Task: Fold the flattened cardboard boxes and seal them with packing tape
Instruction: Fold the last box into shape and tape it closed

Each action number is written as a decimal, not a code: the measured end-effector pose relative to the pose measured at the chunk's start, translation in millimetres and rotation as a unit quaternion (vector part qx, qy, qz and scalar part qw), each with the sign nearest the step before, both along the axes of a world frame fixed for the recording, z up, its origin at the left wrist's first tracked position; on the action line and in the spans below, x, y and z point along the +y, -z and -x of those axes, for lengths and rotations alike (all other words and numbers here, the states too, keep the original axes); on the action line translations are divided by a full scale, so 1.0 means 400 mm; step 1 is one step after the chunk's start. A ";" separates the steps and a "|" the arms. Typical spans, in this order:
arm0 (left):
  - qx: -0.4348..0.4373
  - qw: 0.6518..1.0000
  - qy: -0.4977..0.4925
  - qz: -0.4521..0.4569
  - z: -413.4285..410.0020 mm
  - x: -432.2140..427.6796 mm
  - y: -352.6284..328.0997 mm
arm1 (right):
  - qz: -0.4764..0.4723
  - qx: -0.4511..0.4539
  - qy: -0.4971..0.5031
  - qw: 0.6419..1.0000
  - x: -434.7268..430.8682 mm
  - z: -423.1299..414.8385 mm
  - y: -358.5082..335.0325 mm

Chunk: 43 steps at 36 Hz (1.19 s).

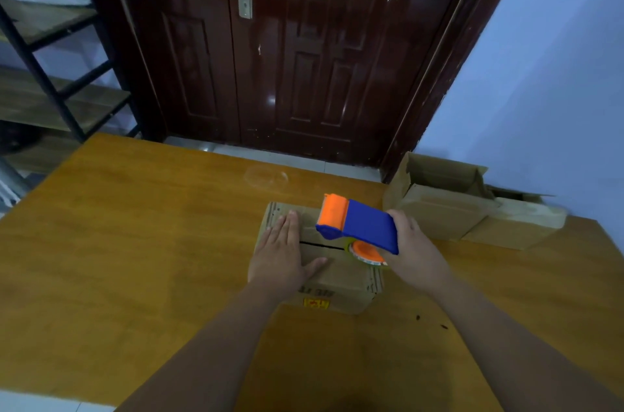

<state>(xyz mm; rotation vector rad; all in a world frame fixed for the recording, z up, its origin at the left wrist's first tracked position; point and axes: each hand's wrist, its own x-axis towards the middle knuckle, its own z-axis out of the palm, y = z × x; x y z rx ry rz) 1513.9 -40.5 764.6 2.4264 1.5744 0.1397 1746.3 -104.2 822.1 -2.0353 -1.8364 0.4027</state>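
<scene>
We're at the sealing step. The small brown cardboard box [337,280] sits mid-table on the orange-brown wooden table [135,226]. Its top flaps are folded down, and we see no tape over the dark seam [320,245]. The left hand [282,249] lies flat with fingers straight, pressing the left side of the top. The right hand [415,249] is wrapped round the handle of the blue-and-orange plastic tape dispenser [358,229], which hangs over the right part of the top (contact with the cardboard: can't tell). Next move, our read: stick the tape end down past one end of the seam, run along it, keep the flaps pinned. Two open cardboard boxes [439,205] sit at the table's far right.
</scene>
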 end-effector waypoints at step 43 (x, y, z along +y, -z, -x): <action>-0.010 1.000 -0.003 -0.024 0.001 -0.006 0.009 | 0.086 -0.134 -0.091 0.983 0.067 -0.041 -0.111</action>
